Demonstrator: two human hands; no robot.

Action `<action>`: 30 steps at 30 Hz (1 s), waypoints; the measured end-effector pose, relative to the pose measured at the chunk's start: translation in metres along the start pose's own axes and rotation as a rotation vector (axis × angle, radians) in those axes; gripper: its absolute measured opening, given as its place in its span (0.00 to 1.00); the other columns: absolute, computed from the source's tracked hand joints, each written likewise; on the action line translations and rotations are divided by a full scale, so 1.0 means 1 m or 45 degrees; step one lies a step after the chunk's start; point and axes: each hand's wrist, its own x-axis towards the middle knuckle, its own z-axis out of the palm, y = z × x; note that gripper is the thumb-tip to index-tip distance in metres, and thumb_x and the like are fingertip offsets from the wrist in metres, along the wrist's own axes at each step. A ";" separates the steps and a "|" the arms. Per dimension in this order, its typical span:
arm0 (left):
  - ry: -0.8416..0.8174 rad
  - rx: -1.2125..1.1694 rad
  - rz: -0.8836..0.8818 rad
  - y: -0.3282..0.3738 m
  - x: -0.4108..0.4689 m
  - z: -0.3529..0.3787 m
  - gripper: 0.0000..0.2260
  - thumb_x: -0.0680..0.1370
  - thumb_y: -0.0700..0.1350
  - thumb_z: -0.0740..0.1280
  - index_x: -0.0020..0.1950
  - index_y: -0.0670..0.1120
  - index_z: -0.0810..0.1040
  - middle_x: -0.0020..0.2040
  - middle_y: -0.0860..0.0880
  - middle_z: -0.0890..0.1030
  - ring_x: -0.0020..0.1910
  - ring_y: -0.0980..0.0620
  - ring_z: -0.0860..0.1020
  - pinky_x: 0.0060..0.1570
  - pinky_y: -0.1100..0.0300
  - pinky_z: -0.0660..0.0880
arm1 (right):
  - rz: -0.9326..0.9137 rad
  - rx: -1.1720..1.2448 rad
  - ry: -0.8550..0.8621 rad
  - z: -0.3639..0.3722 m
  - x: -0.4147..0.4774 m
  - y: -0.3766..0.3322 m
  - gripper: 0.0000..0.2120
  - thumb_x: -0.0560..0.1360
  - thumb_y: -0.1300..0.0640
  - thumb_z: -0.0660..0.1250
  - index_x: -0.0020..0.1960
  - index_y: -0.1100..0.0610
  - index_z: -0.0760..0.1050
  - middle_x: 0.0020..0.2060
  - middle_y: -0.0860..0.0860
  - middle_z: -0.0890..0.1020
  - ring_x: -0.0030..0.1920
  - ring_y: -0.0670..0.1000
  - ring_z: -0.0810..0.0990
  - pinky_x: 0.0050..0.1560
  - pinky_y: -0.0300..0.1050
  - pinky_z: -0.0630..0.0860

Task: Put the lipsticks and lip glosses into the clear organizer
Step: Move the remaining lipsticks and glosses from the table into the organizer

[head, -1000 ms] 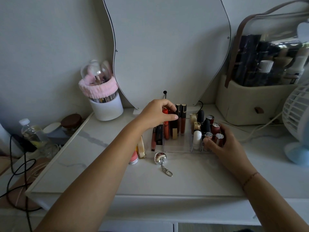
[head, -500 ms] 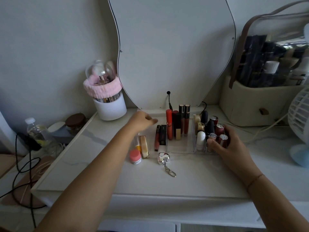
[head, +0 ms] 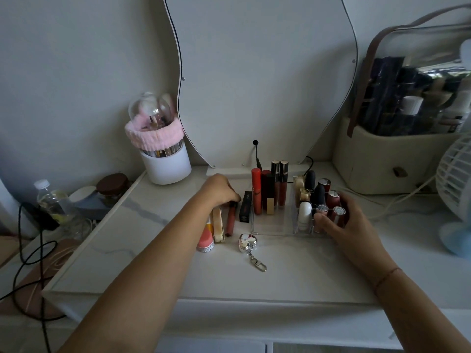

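Marble vanity top [head: 153, 263] holds the clear organizer [head: 275, 225], mostly filled. At its nine o'clock lie loose tubes [head: 218, 225]. There the left hand [head: 221, 192] pinches a lip gloss [head: 230, 220]; the right hand [head: 339, 225] grips the organizer's four o'clock corner.

The fan [head: 456, 189] runs off at three o'clock — our right hand [head: 349, 225] covers a corner of the clear organizer [head: 275, 226].

Dim, flat indoor light through a wide-angle lens.
Pale daylight glares on the bag [head: 418, 80] at upper right, while the desk [head: 293, 271] sits in gloom with only faint, soft shadows. The organizer [head: 275, 229] has clear walls that barely show. Straight lines bow near the edges, and focus is fairly sharp.
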 end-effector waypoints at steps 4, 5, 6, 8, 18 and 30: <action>0.032 -0.203 0.013 -0.001 -0.006 -0.008 0.07 0.67 0.42 0.73 0.42 0.40 0.83 0.32 0.44 0.80 0.29 0.51 0.77 0.33 0.61 0.74 | -0.006 0.011 -0.003 0.000 0.000 -0.001 0.32 0.69 0.50 0.71 0.69 0.50 0.62 0.53 0.46 0.76 0.44 0.33 0.74 0.39 0.29 0.68; 0.028 -0.307 0.024 -0.002 -0.010 -0.012 0.06 0.68 0.41 0.72 0.42 0.42 0.83 0.30 0.47 0.78 0.26 0.54 0.74 0.33 0.63 0.73 | -0.006 0.017 -0.006 0.000 0.000 0.000 0.32 0.69 0.50 0.71 0.69 0.50 0.62 0.52 0.45 0.76 0.44 0.33 0.74 0.39 0.29 0.68; 0.024 -0.425 0.035 -0.004 -0.013 -0.017 0.05 0.69 0.41 0.72 0.43 0.42 0.83 0.30 0.48 0.77 0.27 0.56 0.73 0.34 0.64 0.72 | -0.005 0.018 -0.007 0.000 0.000 0.000 0.32 0.69 0.50 0.71 0.69 0.50 0.62 0.52 0.45 0.76 0.44 0.33 0.74 0.39 0.29 0.68; 0.023 -0.673 0.054 -0.006 -0.023 -0.029 0.07 0.70 0.40 0.73 0.47 0.42 0.83 0.36 0.48 0.80 0.33 0.57 0.75 0.38 0.65 0.74 | -0.005 0.004 -0.002 0.000 0.000 0.000 0.32 0.69 0.50 0.71 0.70 0.51 0.62 0.52 0.45 0.76 0.44 0.32 0.74 0.38 0.27 0.68; 0.130 -0.996 0.648 0.040 -0.092 -0.088 0.07 0.66 0.42 0.76 0.42 0.50 0.84 0.41 0.52 0.86 0.43 0.55 0.82 0.49 0.63 0.77 | 0.001 0.000 0.033 0.000 -0.001 -0.004 0.28 0.69 0.52 0.72 0.67 0.51 0.65 0.44 0.35 0.75 0.38 0.27 0.74 0.33 0.20 0.68; 0.063 -0.361 0.754 0.106 -0.068 -0.032 0.07 0.68 0.45 0.76 0.45 0.49 0.82 0.42 0.52 0.83 0.41 0.58 0.80 0.46 0.62 0.78 | 0.012 0.072 0.031 0.000 -0.001 -0.006 0.29 0.69 0.54 0.72 0.67 0.52 0.66 0.45 0.39 0.77 0.40 0.30 0.75 0.36 0.21 0.69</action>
